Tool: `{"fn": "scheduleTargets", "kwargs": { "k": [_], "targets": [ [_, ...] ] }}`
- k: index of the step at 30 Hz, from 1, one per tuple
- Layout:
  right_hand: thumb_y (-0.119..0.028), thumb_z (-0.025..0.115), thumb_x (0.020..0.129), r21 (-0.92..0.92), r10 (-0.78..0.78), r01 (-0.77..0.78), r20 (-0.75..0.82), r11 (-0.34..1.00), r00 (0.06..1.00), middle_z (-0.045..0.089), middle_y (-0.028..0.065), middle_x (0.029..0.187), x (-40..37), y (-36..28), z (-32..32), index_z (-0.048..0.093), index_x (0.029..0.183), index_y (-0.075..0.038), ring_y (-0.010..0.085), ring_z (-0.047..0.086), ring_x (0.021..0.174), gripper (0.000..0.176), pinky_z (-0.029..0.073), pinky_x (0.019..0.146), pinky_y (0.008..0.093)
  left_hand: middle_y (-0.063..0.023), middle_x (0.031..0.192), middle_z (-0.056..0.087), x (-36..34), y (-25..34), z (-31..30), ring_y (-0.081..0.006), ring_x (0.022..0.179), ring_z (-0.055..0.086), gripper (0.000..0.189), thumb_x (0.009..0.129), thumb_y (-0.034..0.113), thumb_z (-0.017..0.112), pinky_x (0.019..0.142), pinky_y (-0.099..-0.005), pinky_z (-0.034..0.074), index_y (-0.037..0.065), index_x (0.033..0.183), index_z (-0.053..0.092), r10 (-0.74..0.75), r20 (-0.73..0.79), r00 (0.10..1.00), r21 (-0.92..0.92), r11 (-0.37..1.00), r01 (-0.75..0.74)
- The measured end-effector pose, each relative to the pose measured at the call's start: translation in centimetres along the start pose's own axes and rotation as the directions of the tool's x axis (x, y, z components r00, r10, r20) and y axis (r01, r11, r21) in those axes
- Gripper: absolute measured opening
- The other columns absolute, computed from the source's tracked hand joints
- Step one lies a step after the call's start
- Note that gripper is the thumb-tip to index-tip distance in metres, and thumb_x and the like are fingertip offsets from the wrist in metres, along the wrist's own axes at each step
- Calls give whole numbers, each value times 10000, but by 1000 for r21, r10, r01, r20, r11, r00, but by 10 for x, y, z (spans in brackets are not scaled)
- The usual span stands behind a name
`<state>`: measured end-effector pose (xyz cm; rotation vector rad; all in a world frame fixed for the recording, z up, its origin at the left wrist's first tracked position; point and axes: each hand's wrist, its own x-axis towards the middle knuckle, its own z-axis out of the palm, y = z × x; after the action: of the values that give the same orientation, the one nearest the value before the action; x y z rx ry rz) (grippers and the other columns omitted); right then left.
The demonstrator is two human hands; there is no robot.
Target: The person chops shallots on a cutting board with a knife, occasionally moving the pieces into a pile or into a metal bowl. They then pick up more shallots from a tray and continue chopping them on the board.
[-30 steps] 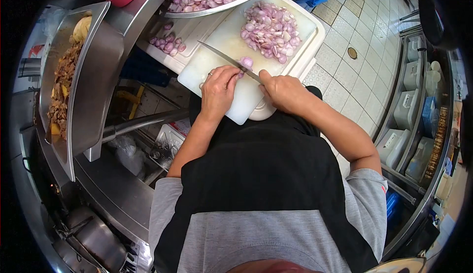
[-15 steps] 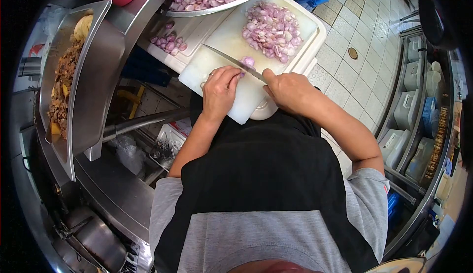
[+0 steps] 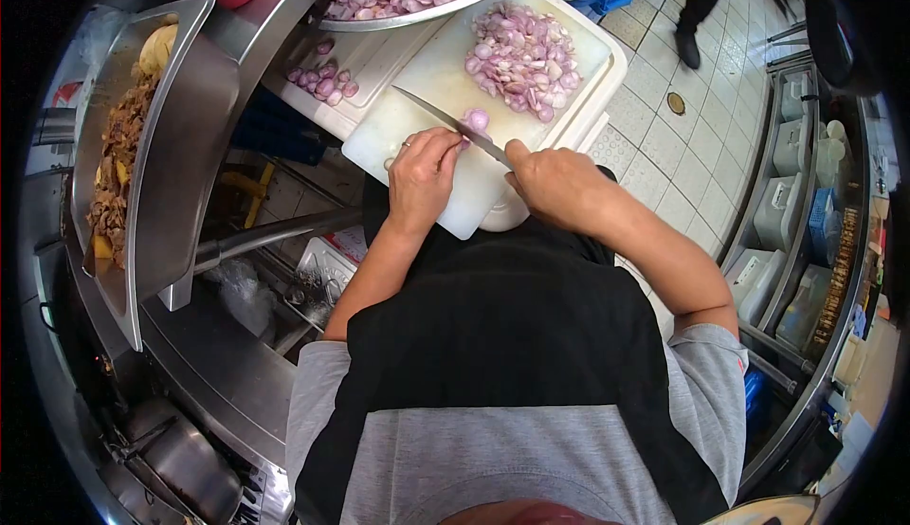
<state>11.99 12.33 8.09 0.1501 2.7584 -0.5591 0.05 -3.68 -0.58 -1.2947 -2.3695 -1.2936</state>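
My right hand (image 3: 561,182) is wrapped around the handle of a kitchen knife (image 3: 431,110), its long blade pointing to the upper left across a white cutting board (image 3: 374,141). The fingers of my left hand (image 3: 422,176) pinch a small purple shallot (image 3: 464,144) close against the blade, and are partly hidden from above. Just past the blade lie a few fresh shallot slices (image 3: 476,119). A heap of sliced shallots (image 3: 524,59) covers the far right of the board. Several whole peeled shallots (image 3: 327,82) sit at the left, beside the board.
A large metal bowl (image 3: 417,21) full of sliced shallots stands at the back. Left is a deep steel pan (image 3: 185,146) with brown cooked food. A person's leg (image 3: 700,13) shows on the tiled floor, upper right. Storage bins (image 3: 779,205) line the right side.
A person's dark-clothed leg and shoe have come into view at the upper right. My hands and the knife have hardly shifted on the board.
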Motion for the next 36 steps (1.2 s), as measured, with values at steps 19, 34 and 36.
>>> {"fn": "scheduleTargets", "kwargs": {
  "k": [19, 34, 36],
  "targets": [
    [-227, 538, 961, 57, -46, 53, -117, 997, 992, 636, 230, 679, 14, 7, 11, 439, 992, 14, 441, 645, 681, 263, 507, 606, 534, -107, 936, 684, -2, -1, 0, -295, 887, 655, 139, 776, -18, 692, 766, -388, 532, 31, 906, 684, -12, 3, 1000, -4, 1000, 12],
    [-298, 542, 955, 294, -32, 50, -65, 954, 997, 654, 282, 809, 24, 46, 21, 499, 1086, -16, 461, 645, 799, 313, 496, 739, 543, -100, 1011, 675, 4, 7, -3, -288, 932, 638, 268, 783, 0, 689, 809, -385, 515, 37, 1048, 699, 104, 118, 988, 137, 983, -120],
    [-276, 546, 950, 122, 9, -4, -44, 993, 999, 663, 262, 793, 17, 38, 16, 504, 1063, -11, 443, 656, 777, 291, 511, 705, 534, -96, 1008, 676, 5, 6, -3, -282, 934, 637, 251, 782, 1, 685, 819, -383, 510, 38, 1031, 699, 127, 117, 985, 163, 976, -145]
  ]
}}
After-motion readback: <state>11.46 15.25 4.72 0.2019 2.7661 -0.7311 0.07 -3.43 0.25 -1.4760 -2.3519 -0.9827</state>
